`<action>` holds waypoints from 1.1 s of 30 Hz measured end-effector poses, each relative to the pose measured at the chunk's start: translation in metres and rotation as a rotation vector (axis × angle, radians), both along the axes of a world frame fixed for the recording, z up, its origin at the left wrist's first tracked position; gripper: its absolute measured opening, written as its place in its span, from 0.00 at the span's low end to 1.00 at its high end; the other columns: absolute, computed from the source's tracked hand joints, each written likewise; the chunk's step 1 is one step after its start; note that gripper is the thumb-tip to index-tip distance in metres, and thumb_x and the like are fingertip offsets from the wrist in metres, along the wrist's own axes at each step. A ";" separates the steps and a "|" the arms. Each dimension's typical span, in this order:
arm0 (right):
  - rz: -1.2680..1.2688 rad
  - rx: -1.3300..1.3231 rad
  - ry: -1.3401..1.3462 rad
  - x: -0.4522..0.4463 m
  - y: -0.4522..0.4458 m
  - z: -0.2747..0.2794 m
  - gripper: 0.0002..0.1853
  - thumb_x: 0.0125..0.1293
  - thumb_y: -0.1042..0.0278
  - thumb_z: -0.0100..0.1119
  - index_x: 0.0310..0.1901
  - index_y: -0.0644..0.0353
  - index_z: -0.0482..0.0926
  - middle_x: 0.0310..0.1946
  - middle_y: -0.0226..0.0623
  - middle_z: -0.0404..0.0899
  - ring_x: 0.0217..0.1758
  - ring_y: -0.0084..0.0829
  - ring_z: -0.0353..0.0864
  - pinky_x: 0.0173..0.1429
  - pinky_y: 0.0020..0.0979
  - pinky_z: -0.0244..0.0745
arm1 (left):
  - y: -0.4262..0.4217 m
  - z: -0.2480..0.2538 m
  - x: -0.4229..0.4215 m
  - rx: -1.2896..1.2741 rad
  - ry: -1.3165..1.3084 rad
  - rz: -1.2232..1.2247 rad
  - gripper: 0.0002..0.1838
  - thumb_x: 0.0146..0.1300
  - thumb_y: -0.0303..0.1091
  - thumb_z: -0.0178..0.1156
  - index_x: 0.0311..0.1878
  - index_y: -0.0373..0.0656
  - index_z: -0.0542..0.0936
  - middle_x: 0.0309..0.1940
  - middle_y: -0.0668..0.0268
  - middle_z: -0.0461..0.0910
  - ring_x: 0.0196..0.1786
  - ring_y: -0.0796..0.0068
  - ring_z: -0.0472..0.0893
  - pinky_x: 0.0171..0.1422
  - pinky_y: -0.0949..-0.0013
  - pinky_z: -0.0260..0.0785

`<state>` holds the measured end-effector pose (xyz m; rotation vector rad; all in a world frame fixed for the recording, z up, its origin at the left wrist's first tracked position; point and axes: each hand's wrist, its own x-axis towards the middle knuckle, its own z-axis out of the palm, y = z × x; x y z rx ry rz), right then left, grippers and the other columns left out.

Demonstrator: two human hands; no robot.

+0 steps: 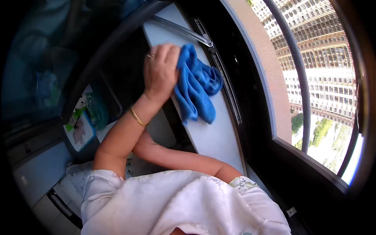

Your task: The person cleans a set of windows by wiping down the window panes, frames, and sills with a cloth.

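A crumpled blue cloth (199, 84) lies against the white window sill (215, 135). My left hand (161, 72), with a ring on one finger and a gold bracelet at the wrist, grips the cloth along its left edge. Its fingers are bent and slightly blurred, and the fingertips are partly hidden. My right forearm crosses low in front of my body and passes behind the left forearm. Of my right hand (143, 143) only a small part near the wrist shows; its fingers are hidden.
Right of the sill runs a dark window frame (258, 113) with a metal track and a hinge arm (184, 30). An open dark glass sash (105, 51) hangs on the left. Below it are a green bottle (96, 109) and a white board with a blue edge (80, 133).
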<state>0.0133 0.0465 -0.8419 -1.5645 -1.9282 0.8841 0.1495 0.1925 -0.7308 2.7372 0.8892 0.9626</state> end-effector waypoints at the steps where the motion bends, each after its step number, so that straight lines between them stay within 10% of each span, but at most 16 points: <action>1: 0.090 -0.061 -0.057 0.003 0.001 0.011 0.16 0.63 0.64 0.53 0.52 0.46 0.79 0.55 0.31 0.77 0.58 0.37 0.74 0.50 0.41 0.68 | 0.024 -0.002 0.000 0.159 0.002 0.178 0.20 0.55 0.35 0.65 0.51 0.42 0.76 0.49 0.57 0.72 0.49 0.57 0.73 0.52 0.58 0.68; 3: 0.272 -0.178 -0.170 0.009 0.004 0.029 0.16 0.63 0.65 0.52 0.53 0.46 0.79 0.56 0.32 0.77 0.59 0.37 0.73 0.50 0.40 0.68 | 0.038 0.004 0.005 -0.041 -0.374 0.221 0.21 0.61 0.40 0.65 0.54 0.39 0.76 0.50 0.54 0.72 0.48 0.59 0.75 0.54 0.61 0.69; 6: 0.060 0.000 -0.005 -0.021 -0.011 -0.010 0.17 0.62 0.65 0.53 0.53 0.46 0.79 0.56 0.31 0.77 0.59 0.36 0.73 0.49 0.41 0.68 | 0.006 -0.002 0.002 -0.290 -0.256 -0.086 0.31 0.61 0.46 0.65 0.63 0.41 0.71 0.62 0.51 0.67 0.61 0.51 0.71 0.64 0.60 0.63; 7: 0.010 0.056 0.010 -0.029 -0.013 -0.022 0.17 0.62 0.65 0.53 0.53 0.46 0.79 0.57 0.31 0.77 0.59 0.36 0.73 0.49 0.41 0.68 | -0.009 -0.012 0.002 -0.145 -0.057 -0.084 0.42 0.54 0.64 0.62 0.67 0.47 0.68 0.66 0.47 0.63 0.69 0.43 0.61 0.69 0.47 0.58; 13: 0.017 0.015 -0.023 -0.008 -0.008 -0.004 0.21 0.62 0.64 0.54 0.58 0.48 0.75 0.62 0.28 0.72 0.62 0.35 0.71 0.51 0.43 0.68 | 0.016 -0.027 0.028 0.020 -0.012 0.119 0.29 0.54 0.43 0.68 0.58 0.41 0.74 0.65 0.53 0.67 0.67 0.46 0.65 0.68 0.53 0.61; 19: 0.279 0.087 -0.246 -0.010 -0.011 0.009 0.23 0.61 0.62 0.56 0.59 0.51 0.74 0.64 0.30 0.70 0.63 0.36 0.71 0.53 0.43 0.68 | -0.076 -0.009 0.018 -0.190 0.002 -0.405 0.17 0.47 0.32 0.68 0.43 0.40 0.81 0.61 0.60 0.73 0.64 0.44 0.68 0.67 0.51 0.63; 23: 0.324 0.088 -0.230 -0.012 -0.024 0.014 0.21 0.61 0.62 0.56 0.58 0.52 0.75 0.62 0.31 0.71 0.62 0.36 0.71 0.55 0.43 0.68 | -0.123 -0.008 -0.005 -0.265 0.063 -0.690 0.21 0.42 0.32 0.68 0.44 0.47 0.81 0.62 0.64 0.73 0.65 0.47 0.68 0.67 0.43 0.60; 33: 0.368 0.104 -0.237 0.003 -0.040 0.025 0.18 0.63 0.64 0.54 0.55 0.53 0.76 0.59 0.33 0.74 0.62 0.35 0.72 0.59 0.42 0.67 | -0.115 -0.016 0.004 -0.123 0.170 -0.317 0.26 0.53 0.41 0.65 0.57 0.61 0.73 0.69 0.74 0.61 0.73 0.57 0.58 0.74 0.38 0.42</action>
